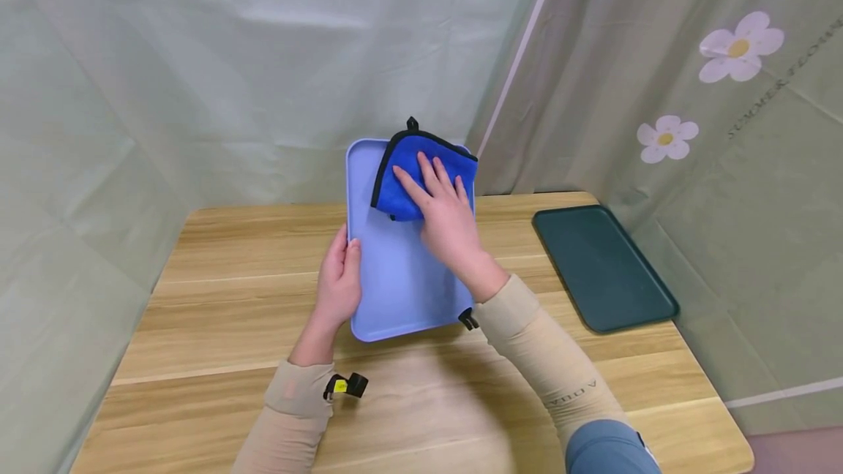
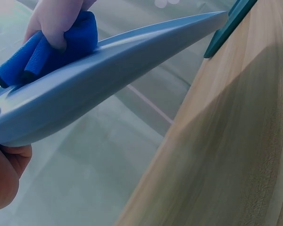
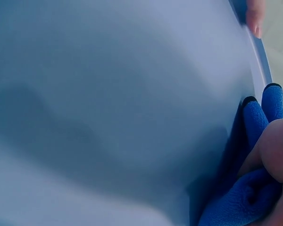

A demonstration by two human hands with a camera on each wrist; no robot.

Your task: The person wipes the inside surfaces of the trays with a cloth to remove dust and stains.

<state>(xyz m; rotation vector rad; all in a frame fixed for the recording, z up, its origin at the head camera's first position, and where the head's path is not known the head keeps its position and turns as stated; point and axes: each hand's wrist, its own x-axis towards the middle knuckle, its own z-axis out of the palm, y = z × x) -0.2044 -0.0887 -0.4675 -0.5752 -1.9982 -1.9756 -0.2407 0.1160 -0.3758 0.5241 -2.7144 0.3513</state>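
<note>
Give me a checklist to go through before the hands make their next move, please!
1. Left hand holding the light blue tray: ok, the thumb is over its edge.
2. Right hand on the blue cloth: ok, its fingers are spread across it.
3. Cloth all inside the tray's rim: not ok, the corner with the black loop pokes past the far edge.
4. Light blue tray lying flat on the table: not ok, it's held up, tilted.
5. Dark green tray out of the way: ok, it lies apart, to the right.
6. Tray clean under the cloth: cannot tell, it's covered.
</note>
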